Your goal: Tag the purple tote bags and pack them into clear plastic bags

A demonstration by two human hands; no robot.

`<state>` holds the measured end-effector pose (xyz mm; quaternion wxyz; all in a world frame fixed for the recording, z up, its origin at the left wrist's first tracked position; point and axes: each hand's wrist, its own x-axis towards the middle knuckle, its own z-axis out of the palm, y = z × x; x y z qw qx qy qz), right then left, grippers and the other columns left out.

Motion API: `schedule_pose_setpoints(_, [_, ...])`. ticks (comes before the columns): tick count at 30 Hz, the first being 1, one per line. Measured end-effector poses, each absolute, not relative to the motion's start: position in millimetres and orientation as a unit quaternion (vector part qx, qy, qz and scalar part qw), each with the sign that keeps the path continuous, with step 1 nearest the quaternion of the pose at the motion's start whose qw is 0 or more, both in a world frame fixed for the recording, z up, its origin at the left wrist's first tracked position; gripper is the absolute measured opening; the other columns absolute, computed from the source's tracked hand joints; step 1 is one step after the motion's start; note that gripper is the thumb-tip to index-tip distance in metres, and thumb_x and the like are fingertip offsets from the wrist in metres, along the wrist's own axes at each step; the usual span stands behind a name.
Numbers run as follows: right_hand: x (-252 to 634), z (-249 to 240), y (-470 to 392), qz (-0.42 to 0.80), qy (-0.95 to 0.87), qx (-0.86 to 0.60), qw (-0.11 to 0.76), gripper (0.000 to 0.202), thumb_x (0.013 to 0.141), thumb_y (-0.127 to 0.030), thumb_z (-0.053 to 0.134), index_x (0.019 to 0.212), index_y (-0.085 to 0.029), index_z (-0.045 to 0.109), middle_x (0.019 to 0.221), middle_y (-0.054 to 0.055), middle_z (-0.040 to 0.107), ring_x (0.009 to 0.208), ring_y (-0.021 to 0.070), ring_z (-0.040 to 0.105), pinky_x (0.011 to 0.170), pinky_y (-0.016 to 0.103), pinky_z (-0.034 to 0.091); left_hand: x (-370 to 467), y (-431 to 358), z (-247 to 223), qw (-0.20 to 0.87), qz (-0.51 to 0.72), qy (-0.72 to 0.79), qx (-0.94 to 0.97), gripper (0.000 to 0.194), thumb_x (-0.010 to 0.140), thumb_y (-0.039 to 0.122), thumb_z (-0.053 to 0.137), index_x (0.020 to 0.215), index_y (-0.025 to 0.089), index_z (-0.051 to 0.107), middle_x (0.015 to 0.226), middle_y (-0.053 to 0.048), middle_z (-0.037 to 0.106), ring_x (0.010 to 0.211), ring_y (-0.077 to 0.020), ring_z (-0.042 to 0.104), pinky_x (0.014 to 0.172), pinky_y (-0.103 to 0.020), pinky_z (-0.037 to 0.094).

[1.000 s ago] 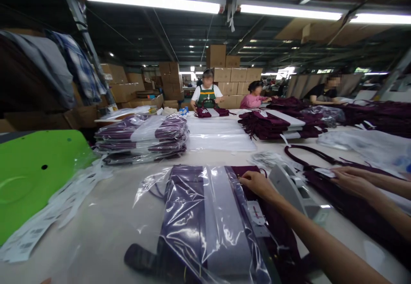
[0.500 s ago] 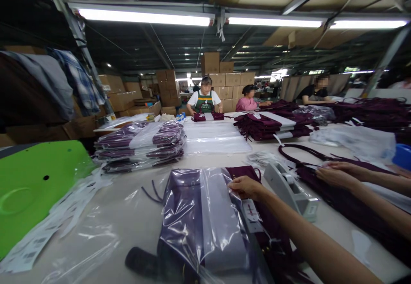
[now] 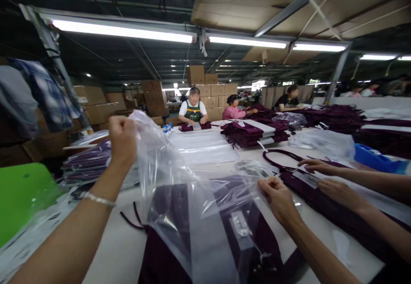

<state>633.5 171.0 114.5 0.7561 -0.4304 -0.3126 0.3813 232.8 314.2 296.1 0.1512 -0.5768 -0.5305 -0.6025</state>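
Note:
A clear plastic bag (image 3: 202, 198) stretches between my two hands over a dark purple folded fabric piece (image 3: 167, 249) with a white strip across it. My left hand (image 3: 123, 140) is raised at the left, closed on one gathered edge of the bag. Lower and to the right, my right hand (image 3: 278, 196) pinches the opposite edge. A hang tag (image 3: 240, 224) shows near the fabric's right side, and thin dark cords (image 3: 133, 217) stick out at its left. How much of the fabric lies inside the bag is hard to tell.
At right, a co-worker's hands (image 3: 330, 185) touch another purple piece with a looped strap (image 3: 276, 153). Bagged pieces (image 3: 85, 160) are stacked at left, flat clear bags (image 3: 205, 145) lie ahead, and a purple stack (image 3: 253, 132) stands beyond. Other people work across the table.
My left hand has come into view, raised with the bag's edge. The plastic is lifted and spread off the fabric, and my right hand has shifted right. The view has turned right.

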Motion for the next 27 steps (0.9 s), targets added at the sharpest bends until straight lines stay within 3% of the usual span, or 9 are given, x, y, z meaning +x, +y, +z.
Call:
schedule_pose_setpoints(2, [627,124,155,0.340,-0.284,-0.397,0.804,0.047,0.051,-0.034,0.096,0.084,-0.020,0.066,0.073,-0.006,0.063,0.066,0.0068,0.057,0.064,0.017,0.051,268,347,324,0.141,-0.597,-0.485,-0.623,0.015,0.099,0.020,0.038,0.110,0.016,0.048,0.117,-0.003,0.066,0.103,-0.0105,0.062,0.091,-0.026,0.051])
schedule_pose_setpoints(4, [615,122,141,0.343,-0.248,-0.387,0.819,0.050,0.052,-0.034,0.096,0.093,-0.021,0.070,0.081,-0.005,0.067,0.071,0.0076,0.060,0.069,0.017,0.054,297,363,334,0.135,-0.518,-0.457,-0.710,0.028,0.093,0.016,0.051,0.121,0.015,0.049,0.142,-0.012,0.055,0.129,-0.0201,0.053,0.107,-0.038,0.044])
schedule_pose_setpoints(7, [589,93,129,0.406,-0.180,-0.414,0.795,0.045,0.049,-0.038,0.097,0.078,-0.019,0.068,0.074,-0.004,0.065,0.067,0.0086,0.060,0.063,0.017,0.054,332,348,308,0.161,-0.411,-0.449,-0.777,0.057,0.084,0.008,0.062,0.138,0.012,0.044,0.156,-0.021,0.038,0.145,-0.0310,0.036,0.117,-0.050,0.032])
schedule_pose_setpoints(9, [571,67,127,0.467,-0.144,-0.436,0.756,0.048,0.047,-0.042,0.097,0.069,-0.018,0.062,0.064,-0.006,0.059,0.059,0.0078,0.054,0.054,0.017,0.050,350,312,270,0.143,-0.378,-0.431,-0.807,0.049,0.088,0.011,0.060,0.136,0.012,0.049,0.148,-0.019,0.049,0.140,-0.0302,0.043,0.115,-0.049,0.036])
schedule_pose_setpoints(12, [550,43,129,0.510,-0.138,-0.452,0.719,0.052,0.052,-0.048,0.094,0.064,-0.018,0.054,0.057,-0.008,0.049,0.052,0.0063,0.044,0.048,0.017,0.043,369,237,198,-0.037,-0.275,-0.393,-0.877,0.016,0.095,0.030,0.059,0.105,0.021,0.067,0.109,-0.005,0.071,0.104,-0.0219,0.066,0.094,-0.039,0.052])
schedule_pose_setpoints(15, [542,43,132,0.516,-0.179,-0.455,0.703,0.052,0.061,-0.053,0.089,0.063,-0.019,0.049,0.057,-0.008,0.047,0.053,0.0070,0.041,0.050,0.018,0.041,378,172,136,-0.137,-0.214,-0.364,-0.896,0.038,0.078,0.044,0.079,0.109,0.026,0.066,0.106,-0.001,0.070,0.100,-0.0229,0.066,0.090,-0.038,0.053])
schedule_pose_setpoints(17, [540,49,133,0.520,-0.212,-0.464,0.685,0.053,0.062,-0.055,0.087,0.063,-0.020,0.048,0.057,-0.007,0.047,0.054,0.0080,0.040,0.051,0.020,0.041,380,148,109,-0.146,-0.205,-0.379,-0.891,0.056,0.068,0.043,0.087,0.115,0.026,0.063,0.110,-0.002,0.069,0.104,-0.0259,0.064,0.091,-0.042,0.052])
schedule_pose_setpoints(19, [539,53,134,0.509,-0.252,-0.489,0.662,0.054,0.063,-0.059,0.085,0.062,-0.020,0.047,0.056,-0.007,0.046,0.054,0.0089,0.040,0.052,0.022,0.040,382,139,96,-0.141,-0.201,-0.399,-0.883,0.058,0.066,0.038,0.089,0.116,0.025,0.063,0.110,-0.003,0.069,0.103,-0.0272,0.063,0.090,-0.043,0.052])
schedule_pose_setpoints(27, [532,67,128,0.464,-0.417,-0.552,0.552,0.055,0.067,-0.067,0.075,0.059,-0.019,0.048,0.056,-0.004,0.045,0.055,0.0100,0.038,0.055,0.025,0.034,385,151,86,-0.137,-0.238,-0.440,-0.855,0.005,0.087,0.018,0.068,0.089,0.021,0.065,0.094,-0.001,0.069,0.093,-0.0216,0.064,0.083,-0.035,0.048])
